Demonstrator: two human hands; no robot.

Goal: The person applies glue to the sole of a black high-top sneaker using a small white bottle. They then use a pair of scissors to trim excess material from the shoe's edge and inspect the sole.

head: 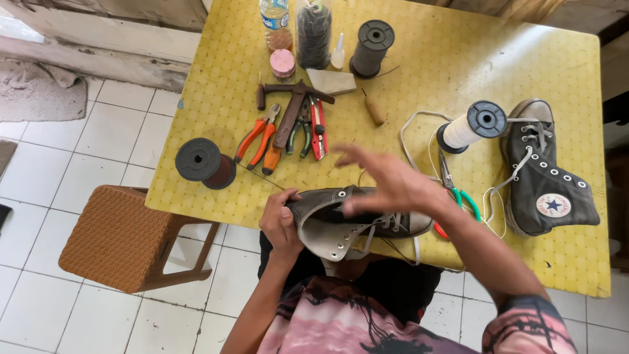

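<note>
While the dark high-top shoe [341,219] lies on its side at the lower centre table edge, we grip its ankle opening with our left hand [280,223]. Our right hand [386,180] hovers over it, fingers spread, blurred. Just right: green-handled scissors [458,193], white thread spool [472,126], second shoe [547,177]. Upper left: orange pliers [259,139].

Open lane: bare yellow surface [452,59] upper centre-right of frame. Blocked: tool cluster of pliers [259,139] and hammer [291,108] centre-left, spools and bottle along top edge, white spool [468,128], scissors [455,190] and second shoe [544,177] at right with loose laces between.
</note>
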